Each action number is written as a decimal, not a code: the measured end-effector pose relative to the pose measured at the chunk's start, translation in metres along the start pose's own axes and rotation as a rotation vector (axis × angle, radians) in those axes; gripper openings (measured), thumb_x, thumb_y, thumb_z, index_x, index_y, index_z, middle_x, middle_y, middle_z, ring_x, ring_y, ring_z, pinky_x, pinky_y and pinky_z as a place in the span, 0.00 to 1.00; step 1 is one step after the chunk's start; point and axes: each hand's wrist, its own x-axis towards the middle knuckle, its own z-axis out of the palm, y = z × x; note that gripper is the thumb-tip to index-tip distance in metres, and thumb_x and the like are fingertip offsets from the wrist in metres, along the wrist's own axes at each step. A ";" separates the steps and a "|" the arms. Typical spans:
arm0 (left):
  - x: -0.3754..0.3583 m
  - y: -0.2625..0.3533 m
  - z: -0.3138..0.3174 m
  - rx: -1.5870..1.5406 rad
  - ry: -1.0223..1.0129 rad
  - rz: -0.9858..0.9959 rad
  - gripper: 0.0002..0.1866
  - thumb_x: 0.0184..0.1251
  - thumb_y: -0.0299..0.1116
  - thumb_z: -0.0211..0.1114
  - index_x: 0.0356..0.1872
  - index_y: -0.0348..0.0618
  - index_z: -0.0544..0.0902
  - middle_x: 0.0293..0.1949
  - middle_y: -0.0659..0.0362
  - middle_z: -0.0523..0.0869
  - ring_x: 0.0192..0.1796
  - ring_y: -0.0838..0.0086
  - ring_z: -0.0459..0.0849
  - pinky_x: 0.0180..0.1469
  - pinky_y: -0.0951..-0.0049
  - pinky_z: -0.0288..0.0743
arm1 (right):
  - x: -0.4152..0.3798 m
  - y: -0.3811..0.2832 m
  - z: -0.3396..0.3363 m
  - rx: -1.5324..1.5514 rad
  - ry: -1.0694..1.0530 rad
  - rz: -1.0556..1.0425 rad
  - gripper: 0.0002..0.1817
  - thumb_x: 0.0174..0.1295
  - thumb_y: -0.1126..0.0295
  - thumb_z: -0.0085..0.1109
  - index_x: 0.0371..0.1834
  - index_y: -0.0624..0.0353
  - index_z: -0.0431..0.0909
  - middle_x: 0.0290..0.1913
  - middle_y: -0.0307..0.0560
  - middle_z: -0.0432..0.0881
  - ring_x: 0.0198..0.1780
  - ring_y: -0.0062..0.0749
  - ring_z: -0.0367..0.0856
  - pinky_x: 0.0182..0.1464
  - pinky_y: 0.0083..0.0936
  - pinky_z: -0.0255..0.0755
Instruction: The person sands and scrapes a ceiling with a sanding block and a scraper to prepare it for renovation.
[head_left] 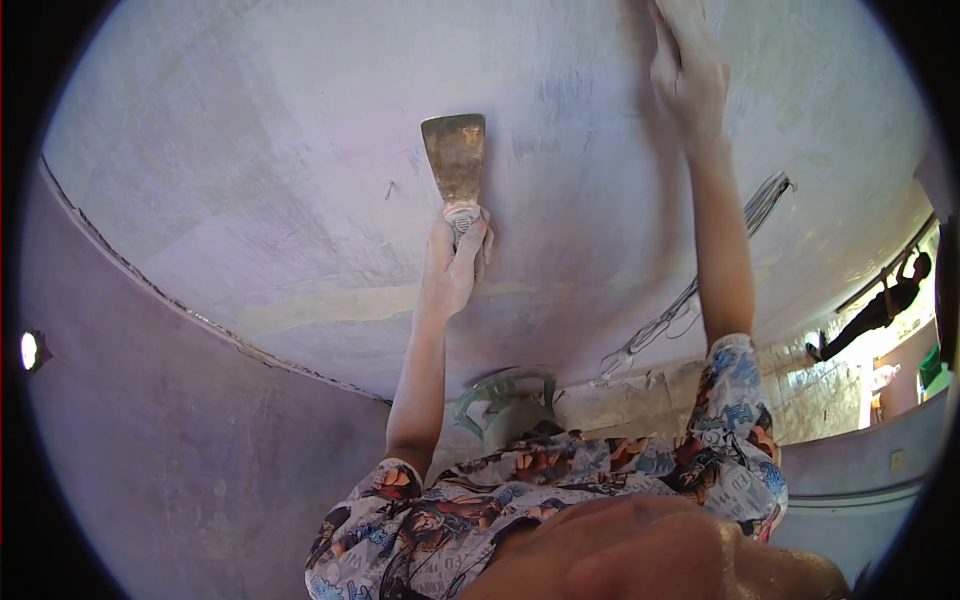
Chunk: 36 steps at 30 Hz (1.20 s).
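My left hand [463, 258] is wrapped round the handle of a putty knife [456, 160], its wide, stained metal blade pointing up against the pale plastered wall [300, 150]. Higher and to the right, my right hand [692, 70] is raised at the top edge of the view, close to the wall. Its fingers are partly cut off and blurred, so I cannot make out whether they hold anything. A dark shadow runs beside that hand and forearm.
Loose wires [665, 320] hang from the wall beside my right forearm. A green plastic chair [505, 385] stands low in the middle. Another person in dark clothes [885, 305] is at the bright opening on the far right. A lamp [30, 350] glows at far left.
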 end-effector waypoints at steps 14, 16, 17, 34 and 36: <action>0.026 -0.032 0.001 0.279 0.121 0.223 0.08 0.71 0.31 0.58 0.40 0.37 0.72 0.25 0.60 0.75 0.23 0.81 0.72 0.22 0.80 0.63 | 0.025 0.010 0.029 -0.248 0.005 -0.043 0.22 0.66 0.76 0.51 0.64 0.70 0.73 0.67 0.58 0.74 0.73 0.53 0.66 0.76 0.51 0.50; 0.031 -0.038 0.002 0.095 0.152 0.278 0.11 0.71 0.33 0.61 0.42 0.38 0.71 0.28 0.59 0.74 0.24 0.79 0.71 0.22 0.80 0.63 | 0.002 0.013 0.027 -0.193 -0.054 0.085 0.23 0.66 0.77 0.51 0.65 0.71 0.73 0.68 0.59 0.73 0.73 0.54 0.65 0.76 0.51 0.49; 0.030 -0.043 0.002 0.086 0.154 0.275 0.13 0.71 0.35 0.62 0.44 0.38 0.69 0.30 0.58 0.72 0.24 0.78 0.70 0.23 0.79 0.63 | -0.055 0.009 0.021 -0.267 -0.071 0.072 0.23 0.65 0.78 0.50 0.64 0.71 0.73 0.67 0.59 0.74 0.73 0.55 0.65 0.76 0.51 0.50; 0.039 -0.032 0.028 -0.089 0.308 0.294 0.14 0.67 0.36 0.61 0.41 0.38 0.68 0.27 0.57 0.70 0.21 0.77 0.67 0.17 0.77 0.59 | -0.015 0.034 0.009 -0.184 -0.056 -0.089 0.18 0.71 0.74 0.49 0.60 0.72 0.76 0.63 0.62 0.77 0.70 0.60 0.68 0.72 0.66 0.51; 0.044 -0.032 0.033 -0.068 0.362 0.363 0.14 0.67 0.35 0.61 0.41 0.38 0.68 0.26 0.58 0.69 0.20 0.77 0.66 0.17 0.78 0.58 | -0.065 0.030 0.005 -0.230 -0.087 -0.042 0.18 0.70 0.75 0.50 0.60 0.71 0.77 0.63 0.61 0.77 0.70 0.59 0.69 0.72 0.66 0.52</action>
